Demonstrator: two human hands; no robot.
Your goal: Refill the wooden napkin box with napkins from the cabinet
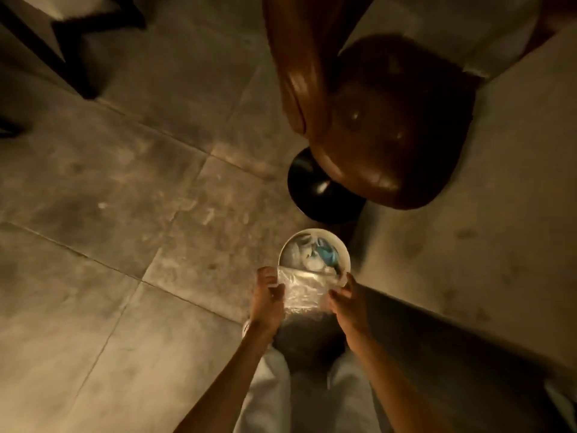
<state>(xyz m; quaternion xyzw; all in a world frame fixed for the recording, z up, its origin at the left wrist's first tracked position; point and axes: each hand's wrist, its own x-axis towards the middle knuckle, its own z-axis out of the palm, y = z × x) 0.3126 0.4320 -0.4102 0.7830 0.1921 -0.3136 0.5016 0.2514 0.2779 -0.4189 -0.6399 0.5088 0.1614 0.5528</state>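
Big grey floor tiles [131, 189] fill the head view in dim yellow light. At 1 o'clock stands a shiny brown chair [374, 120] on a round black base [315, 189]. Near 6 o'clock sits a small round white bin [343, 250] with white and blue rubbish inside. Both hands hold a crinkly clear plastic wrapper [304, 290] just over its near edge. The left hand [265, 300] pinches the left side, and the right hand [346, 303] pinches the right side. White trousers [268, 392] show below.
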